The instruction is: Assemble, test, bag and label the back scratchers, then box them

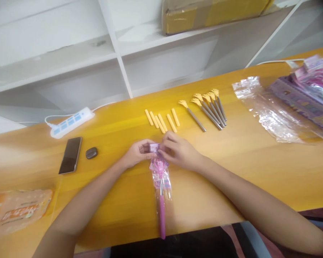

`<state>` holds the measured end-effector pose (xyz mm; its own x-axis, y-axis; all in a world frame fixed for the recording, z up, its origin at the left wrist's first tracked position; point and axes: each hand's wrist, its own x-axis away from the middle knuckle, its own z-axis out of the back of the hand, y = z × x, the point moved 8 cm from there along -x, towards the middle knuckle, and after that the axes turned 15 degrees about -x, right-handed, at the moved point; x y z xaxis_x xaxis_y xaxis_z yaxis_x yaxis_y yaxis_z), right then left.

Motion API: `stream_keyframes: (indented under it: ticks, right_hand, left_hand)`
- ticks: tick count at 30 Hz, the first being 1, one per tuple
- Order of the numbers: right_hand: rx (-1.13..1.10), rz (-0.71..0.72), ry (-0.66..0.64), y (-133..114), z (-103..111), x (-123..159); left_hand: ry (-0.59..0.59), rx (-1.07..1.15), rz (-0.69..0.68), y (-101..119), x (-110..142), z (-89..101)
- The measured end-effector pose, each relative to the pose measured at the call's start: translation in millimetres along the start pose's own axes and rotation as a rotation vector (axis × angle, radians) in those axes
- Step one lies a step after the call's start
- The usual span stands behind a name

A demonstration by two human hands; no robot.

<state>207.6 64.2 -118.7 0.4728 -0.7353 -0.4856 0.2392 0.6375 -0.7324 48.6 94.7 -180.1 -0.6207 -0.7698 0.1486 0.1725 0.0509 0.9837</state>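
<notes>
At the table's front edge lies a clear plastic bag (169, 183) with a pink back scratcher (162, 215) in it, its handle towards me. A small printed card (154, 147) sits at the bag's top end. My left hand (140, 153) pinches the left side of this top end between thumb and fingers. From the other side my right hand (181, 150) closes its thumb and fingertips on the right edge of the bag top. Just beyond my hands lie several loose yellow handle sleeves (161, 123). Several yellow hand-shaped back scratchers (210, 109) with bare metal rods lie further right.
A clear plastic wrapper (269, 111) and a purple box (298, 96) full of pink packages lie at the right. On the left are a power strip (72, 123), a phone (70, 155), a dark earbud case (91, 153) and an orange packet (18, 211). White shelves (118, 53) stand behind, holding a cardboard box (212, 14).
</notes>
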Motion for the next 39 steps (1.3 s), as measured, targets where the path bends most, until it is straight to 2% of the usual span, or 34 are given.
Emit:
stream_keyframes:
  ticks: [3,7,11,16,25,33,36,39]
  right_hand:
    - [-0.001,-0.042,0.029,4,-3,1]
    - [-0.05,-0.18,0.095,14,-2,3]
    - [-0.137,-0.26,0.068,20,-7,4]
    - [-0.201,-0.284,0.009,20,-13,4]
    - [-0.234,-0.29,-0.021,19,-16,4]
    - [-0.417,-0.308,-0.019,20,-16,3]
    - [-0.482,-0.321,-0.005,23,-15,3]
    - [-0.455,-0.362,0.054,24,-7,1]
  left_hand:
    - [0.02,-0.034,-0.019,2,0,0.5]
    - [0.067,-0.098,-0.041,4,0,2.9]
    - [0.069,-0.091,-0.034,3,0,2.4]
    - [0.08,-0.086,-0.028,0,0,2.8]
    - [0.106,-0.111,-0.023,2,0,4.9]
    - [0.104,-0.087,-0.027,3,1,7.5]
    - [0.134,-0.084,-0.04,4,0,8.4]
    - [0.2,-0.073,-0.05,4,0,10.0]
